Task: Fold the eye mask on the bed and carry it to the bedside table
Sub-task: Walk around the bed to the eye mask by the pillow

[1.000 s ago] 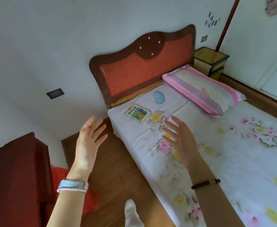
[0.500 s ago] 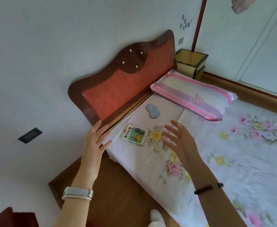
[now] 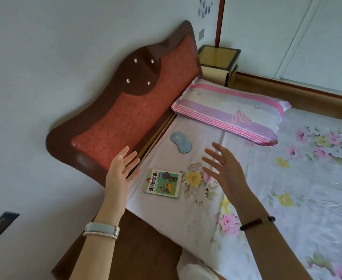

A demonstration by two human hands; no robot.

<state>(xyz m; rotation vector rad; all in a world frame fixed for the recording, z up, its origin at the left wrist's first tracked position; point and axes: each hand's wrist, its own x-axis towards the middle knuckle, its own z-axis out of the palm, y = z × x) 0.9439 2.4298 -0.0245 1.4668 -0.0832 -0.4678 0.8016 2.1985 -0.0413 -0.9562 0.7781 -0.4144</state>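
Note:
A light blue eye mask [image 3: 180, 142] lies flat and unfolded on the bed [image 3: 267, 188], near the headboard and left of the pillow. My left hand [image 3: 120, 172] hovers open over the bed's near corner, fingers spread, empty. My right hand [image 3: 223, 170] is raised open above the floral sheet, a short way below and right of the mask, touching nothing. The yellow bedside table [image 3: 218, 61] stands beyond the pillow at the far corner of the headboard.
A small picture book [image 3: 163, 182] lies between my hands on the sheet. A pink-striped pillow [image 3: 230, 111] sits at the bed's head. The red-brown headboard [image 3: 125, 118] runs along the white wall. Wooden floor shows below the bed's corner.
The view has moved closer to the bed's head, so mask and book look larger and nearer. Both hands stay open and have advanced toward the mask.

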